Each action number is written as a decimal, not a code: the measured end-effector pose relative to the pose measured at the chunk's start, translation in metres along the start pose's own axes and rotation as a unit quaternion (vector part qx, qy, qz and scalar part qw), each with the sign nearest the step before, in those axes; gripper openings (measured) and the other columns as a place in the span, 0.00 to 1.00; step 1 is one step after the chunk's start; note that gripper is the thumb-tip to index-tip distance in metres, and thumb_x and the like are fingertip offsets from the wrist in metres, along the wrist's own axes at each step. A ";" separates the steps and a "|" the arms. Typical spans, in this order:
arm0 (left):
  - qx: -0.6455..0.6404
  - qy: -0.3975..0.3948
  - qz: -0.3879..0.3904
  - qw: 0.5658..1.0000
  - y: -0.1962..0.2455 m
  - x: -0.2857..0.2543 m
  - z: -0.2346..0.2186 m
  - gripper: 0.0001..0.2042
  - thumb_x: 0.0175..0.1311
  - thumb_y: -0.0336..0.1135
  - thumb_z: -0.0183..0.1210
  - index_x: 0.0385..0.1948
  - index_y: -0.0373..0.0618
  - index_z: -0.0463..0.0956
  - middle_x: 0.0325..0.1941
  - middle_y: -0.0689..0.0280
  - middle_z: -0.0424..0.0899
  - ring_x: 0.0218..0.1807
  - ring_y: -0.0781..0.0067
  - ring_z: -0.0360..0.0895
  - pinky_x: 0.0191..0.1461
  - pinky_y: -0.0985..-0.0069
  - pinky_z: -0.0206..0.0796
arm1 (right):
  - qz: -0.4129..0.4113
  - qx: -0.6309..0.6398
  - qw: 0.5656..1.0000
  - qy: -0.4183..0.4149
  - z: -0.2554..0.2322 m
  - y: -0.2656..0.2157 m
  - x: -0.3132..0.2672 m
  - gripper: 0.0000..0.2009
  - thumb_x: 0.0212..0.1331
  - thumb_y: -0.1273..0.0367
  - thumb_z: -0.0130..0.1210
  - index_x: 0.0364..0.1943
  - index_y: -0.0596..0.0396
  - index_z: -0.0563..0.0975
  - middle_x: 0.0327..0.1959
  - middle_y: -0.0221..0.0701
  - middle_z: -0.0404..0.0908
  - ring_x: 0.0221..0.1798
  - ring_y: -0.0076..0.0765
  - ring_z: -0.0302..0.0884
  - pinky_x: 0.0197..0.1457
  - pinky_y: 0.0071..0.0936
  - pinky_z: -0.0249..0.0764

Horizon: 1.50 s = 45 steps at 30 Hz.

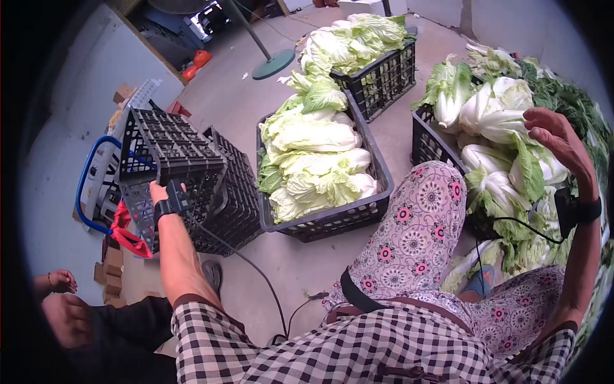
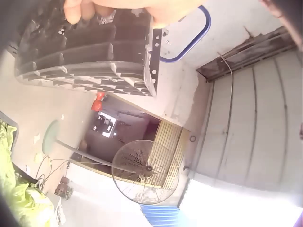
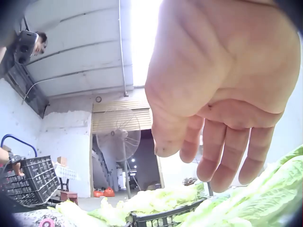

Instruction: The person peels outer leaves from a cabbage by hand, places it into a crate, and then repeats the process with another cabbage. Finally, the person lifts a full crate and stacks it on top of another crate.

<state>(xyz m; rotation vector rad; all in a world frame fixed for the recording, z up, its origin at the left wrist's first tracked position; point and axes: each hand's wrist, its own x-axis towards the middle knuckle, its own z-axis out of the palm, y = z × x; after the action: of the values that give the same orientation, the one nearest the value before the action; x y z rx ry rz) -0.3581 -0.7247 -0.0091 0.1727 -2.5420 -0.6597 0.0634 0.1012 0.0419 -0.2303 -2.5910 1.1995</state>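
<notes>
My left hand (image 1: 157,191) grips the edge of a tilted black plastic crate (image 1: 174,148), beside a stack of similar crates (image 1: 233,198). In the left wrist view, fingers (image 2: 73,13) curl over the rim of that crate. On the other side, my right hand (image 1: 555,133) is raised over napa cabbages (image 1: 495,112) heaped in and around a crate at the right. The right wrist view shows its palm and relaxed fingers (image 3: 222,156), which hold nothing, above pale green leaves.
Between the hands stands a crate full of cabbages (image 1: 320,147), with another filled crate (image 1: 380,80) behind it. A blue-handled cart (image 1: 86,176) stands at the left, near a second person's hand (image 1: 62,280). Farther back is a standing fan (image 2: 146,171). Cables hang from both wrists.
</notes>
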 end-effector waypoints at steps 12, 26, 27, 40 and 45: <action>-0.735 -0.117 -0.170 0.646 0.136 0.054 0.084 0.13 0.63 0.37 0.48 0.41 0.36 0.67 0.45 0.56 0.77 0.52 0.57 0.73 0.54 0.55 0.67 | 0.059 0.013 0.997 0.044 -0.042 0.082 -0.082 0.32 0.54 0.48 0.55 0.51 0.65 0.72 0.42 0.39 0.78 0.41 0.32 0.77 0.45 0.29 0.72; -0.350 -0.645 0.400 0.548 0.635 -0.372 0.191 0.23 0.56 0.39 0.60 0.54 0.42 0.67 0.51 0.59 0.74 0.52 0.66 0.72 0.51 0.68 0.67 | 0.202 -0.006 0.968 0.147 -0.051 0.063 -0.220 0.32 0.53 0.48 0.55 0.50 0.64 0.72 0.46 0.43 0.77 0.51 0.39 0.74 0.55 0.33 0.68; -0.314 -0.563 0.480 0.595 0.642 -0.379 0.203 0.25 0.55 0.38 0.60 0.55 0.41 0.66 0.52 0.58 0.74 0.52 0.63 0.72 0.55 0.66 0.65 | 0.211 -0.006 0.966 0.150 -0.054 0.043 -0.233 0.32 0.53 0.48 0.55 0.50 0.64 0.72 0.46 0.42 0.77 0.51 0.39 0.74 0.56 0.33 0.68; -0.217 -0.296 0.553 0.748 0.647 -0.407 0.307 0.37 0.36 0.40 0.71 0.52 0.35 0.64 0.50 0.49 0.71 0.54 0.50 0.68 0.56 0.66 0.62 | 0.181 0.105 0.966 0.154 -0.033 0.077 -0.222 0.24 0.56 0.57 0.54 0.50 0.62 0.72 0.46 0.38 0.77 0.50 0.35 0.73 0.55 0.31 0.68; -0.411 -0.450 0.371 0.701 0.684 -0.354 0.254 0.21 0.50 0.38 0.63 0.45 0.38 0.70 0.35 0.61 0.79 0.32 0.66 0.78 0.36 0.74 0.72 | 0.172 0.095 0.965 0.171 -0.015 0.082 -0.226 0.21 0.55 0.61 0.55 0.48 0.62 0.72 0.42 0.39 0.79 0.46 0.37 0.76 0.51 0.31 0.70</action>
<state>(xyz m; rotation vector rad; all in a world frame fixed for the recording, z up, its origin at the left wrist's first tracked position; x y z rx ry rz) -0.1773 0.0654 -0.0246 -1.7638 -2.3729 -1.6749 0.2843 0.1067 -0.0531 -0.7976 -2.1773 1.3698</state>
